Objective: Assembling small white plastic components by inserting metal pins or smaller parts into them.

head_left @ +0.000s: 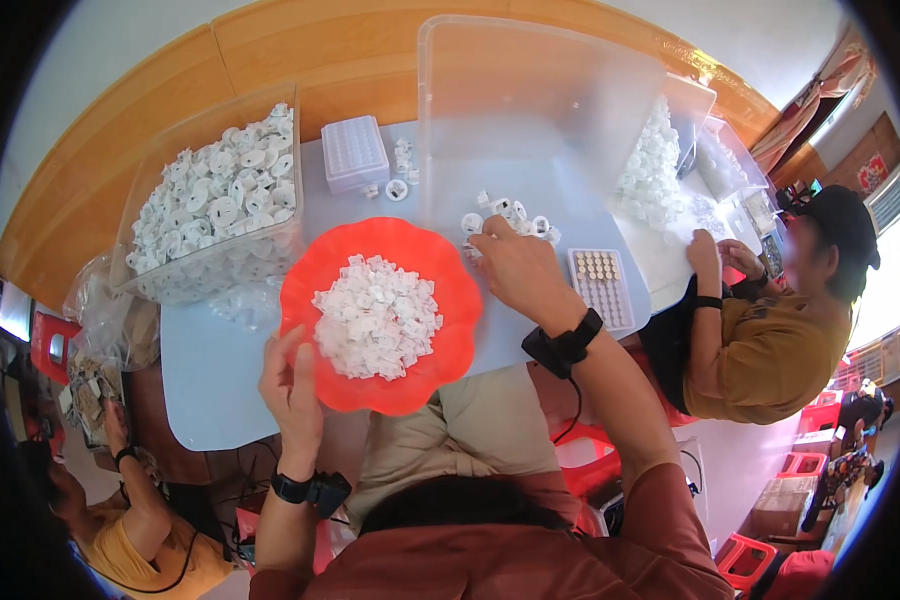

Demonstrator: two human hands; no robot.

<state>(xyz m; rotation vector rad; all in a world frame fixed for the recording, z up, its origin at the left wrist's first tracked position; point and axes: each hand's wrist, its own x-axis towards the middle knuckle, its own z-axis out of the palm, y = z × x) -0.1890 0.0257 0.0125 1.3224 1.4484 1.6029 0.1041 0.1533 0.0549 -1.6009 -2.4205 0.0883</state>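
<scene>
A red scalloped bowl (pixel 457 345) heaped with small white plastic pieces (pixel 380 318) sits at the table's near edge in front of me. Beside its left rim is my left hand (pixel 292 395), fingers apart, the thumb and a fingertip at the rim, holding nothing I can see. My right hand (pixel 522 270) reaches past the bowl with its fingers bent together at a small cluster of white round parts (pixel 515 212). Whatever lies between those fingertips is too small to make out. Just right of that hand lies a white tray (pixel 603 300) with rows of gold-coloured round pieces in its upper part.
A clear bin (pixel 210 262) full of white round parts stands at the left. Behind are a lidded compartment box (pixel 355 155) and a large translucent bin (pixel 530 110). At the right a co-worker (pixel 770 340) handles parts by a white heap (pixel 655 170); another person (pixel 150 530) is at lower left.
</scene>
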